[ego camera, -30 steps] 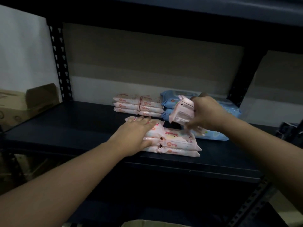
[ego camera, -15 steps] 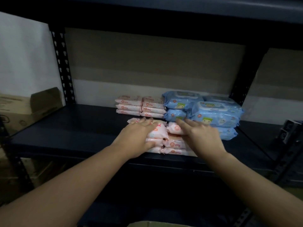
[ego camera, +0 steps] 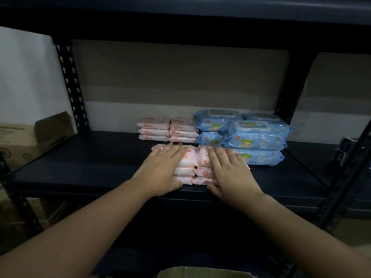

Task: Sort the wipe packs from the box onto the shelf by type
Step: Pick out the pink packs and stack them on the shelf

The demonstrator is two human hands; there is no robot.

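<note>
Two side-by-side stacks of small pink wipe packs [ego camera: 189,162] stand at the front of the dark shelf [ego camera: 96,163]. My left hand [ego camera: 162,169] lies flat on the left stack with straight fingers. My right hand [ego camera: 230,173] lies flat on the right stack, its thumb at the stack's front. Behind them stand two more stacks of pink packs [ego camera: 167,130]. Larger blue wipe packs [ego camera: 255,137] are piled to the right, against the pink ones.
A perforated black upright [ego camera: 70,81] rises at the back left, another upright [ego camera: 287,101] at the back right. A brown cardboard box [ego camera: 26,137] sits left of the shelf. A cardboard box rim [ego camera: 200,272] shows at the bottom edge. The upper shelf [ego camera: 180,9] hangs overhead.
One second ago my right hand held a pink pack up over the stacks. It has since set the pack on the right front stack, and both hands now press flat on the stacks.
</note>
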